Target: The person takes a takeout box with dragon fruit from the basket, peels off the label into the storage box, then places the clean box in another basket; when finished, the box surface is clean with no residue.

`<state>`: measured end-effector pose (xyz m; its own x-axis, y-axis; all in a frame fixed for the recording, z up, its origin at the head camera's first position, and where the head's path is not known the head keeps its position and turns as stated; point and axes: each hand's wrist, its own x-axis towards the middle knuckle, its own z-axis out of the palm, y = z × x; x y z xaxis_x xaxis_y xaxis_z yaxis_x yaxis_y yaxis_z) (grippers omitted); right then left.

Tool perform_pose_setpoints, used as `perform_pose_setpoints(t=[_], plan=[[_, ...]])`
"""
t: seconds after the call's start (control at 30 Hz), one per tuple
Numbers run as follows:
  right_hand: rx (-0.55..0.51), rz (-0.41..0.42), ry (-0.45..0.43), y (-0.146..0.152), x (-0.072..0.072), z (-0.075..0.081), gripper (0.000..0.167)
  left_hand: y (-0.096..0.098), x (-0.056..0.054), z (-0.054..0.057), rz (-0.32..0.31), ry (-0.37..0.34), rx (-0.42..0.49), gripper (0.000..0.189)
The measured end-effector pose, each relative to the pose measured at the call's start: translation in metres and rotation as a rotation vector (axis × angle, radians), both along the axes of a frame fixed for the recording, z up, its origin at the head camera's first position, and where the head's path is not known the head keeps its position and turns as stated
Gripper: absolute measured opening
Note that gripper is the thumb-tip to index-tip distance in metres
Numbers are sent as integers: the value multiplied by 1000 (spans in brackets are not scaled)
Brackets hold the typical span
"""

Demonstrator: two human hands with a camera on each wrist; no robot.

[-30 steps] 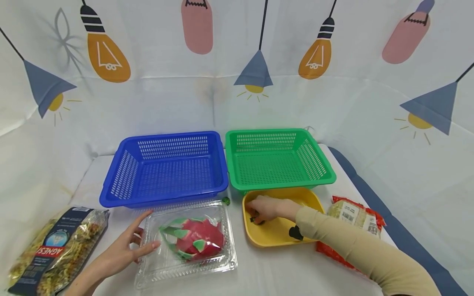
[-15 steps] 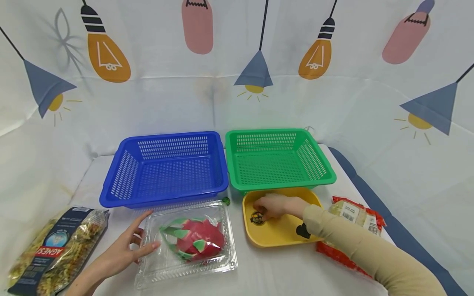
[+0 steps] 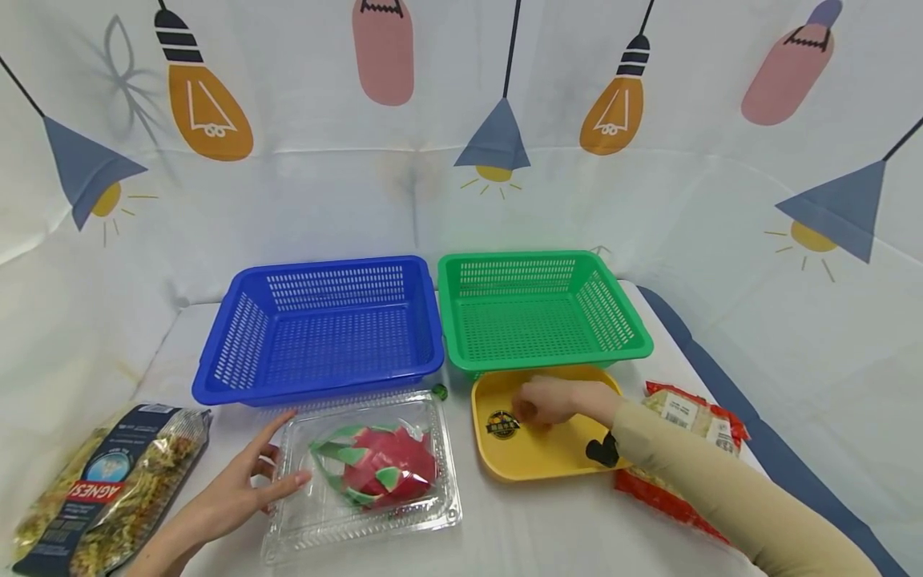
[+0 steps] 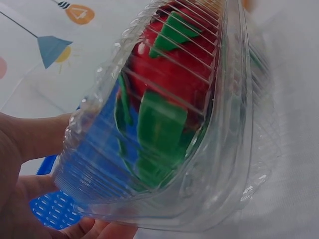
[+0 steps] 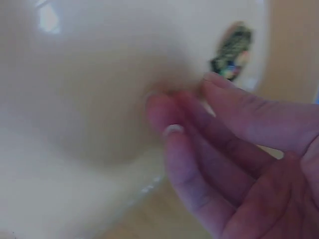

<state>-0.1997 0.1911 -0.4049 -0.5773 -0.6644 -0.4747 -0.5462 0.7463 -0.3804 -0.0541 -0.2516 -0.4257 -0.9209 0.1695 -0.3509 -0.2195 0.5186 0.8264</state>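
Note:
In the head view, my left hand [image 3: 238,493] lies at the left side of a clear plastic clamshell box [image 3: 303,529], its fingers along the edge and thumb over the lid. Inside is a red dragon fruit [image 3: 392,465] with green tips. The left wrist view shows the box [image 4: 219,164] close up, the left hand [image 4: 25,169] beside it. My right hand [image 3: 554,401] is low over a yellow tray [image 3: 537,461], fingers loosely bent. No object shows between its fingers in the right wrist view. A round dark sticker [image 3: 502,425] lies flat on the tray's bottom.
A blue basket [image 3: 342,340] and a green basket [image 3: 526,320] stand side by side at the back. An Agnesi pasta bag [image 3: 108,481] lies at left, a red-edged bag [image 3: 685,409] at right. A small green thing [image 3: 439,391] sits behind the box.
The right hand has drawn back to the right across the tray, uncovering the round sticker it was over. The left hand and the box stay in place.

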Motion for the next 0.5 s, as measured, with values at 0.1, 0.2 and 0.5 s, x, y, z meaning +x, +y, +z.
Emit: perform_pose_setpoints(t=[0.1,0.2,0.5], plan=[[-30,40,74,4,5,10,21,0,0,0,3,-1,4,91],[-136,37,136,7,12,16,19,-1,-1,-1,1,-1,8,91],[-505,-275,140,-19,47,25,27,-2,-2,-3,-1,-7,7,90]])
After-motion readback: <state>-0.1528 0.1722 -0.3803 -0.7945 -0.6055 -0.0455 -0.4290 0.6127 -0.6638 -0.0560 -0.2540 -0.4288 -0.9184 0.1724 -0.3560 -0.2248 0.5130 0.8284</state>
